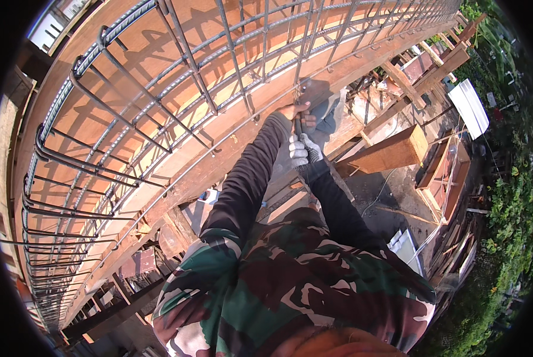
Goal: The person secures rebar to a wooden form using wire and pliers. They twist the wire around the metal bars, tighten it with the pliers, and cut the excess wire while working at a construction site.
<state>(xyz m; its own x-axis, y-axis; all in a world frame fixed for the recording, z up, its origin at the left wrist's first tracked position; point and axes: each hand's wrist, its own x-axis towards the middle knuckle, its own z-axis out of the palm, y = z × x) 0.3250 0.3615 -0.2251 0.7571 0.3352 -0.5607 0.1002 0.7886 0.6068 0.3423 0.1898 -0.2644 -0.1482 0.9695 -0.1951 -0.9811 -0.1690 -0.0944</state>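
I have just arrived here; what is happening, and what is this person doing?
The person holds a dark rod with both hands, the bare left hand farther out and the gloved right hand nearer the body. They are beside a steel cage, which has a wooden panel behind it. Whether the rod touches the cage, I cannot tell. Right of the hands is a thick timber.

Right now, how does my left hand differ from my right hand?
Your left hand is bare, while your right hand wears a pale glove. The left hand sits farther from your body; the right hand is closer in. Both hands grip the same dark handle, and both arms have dark sleeves.
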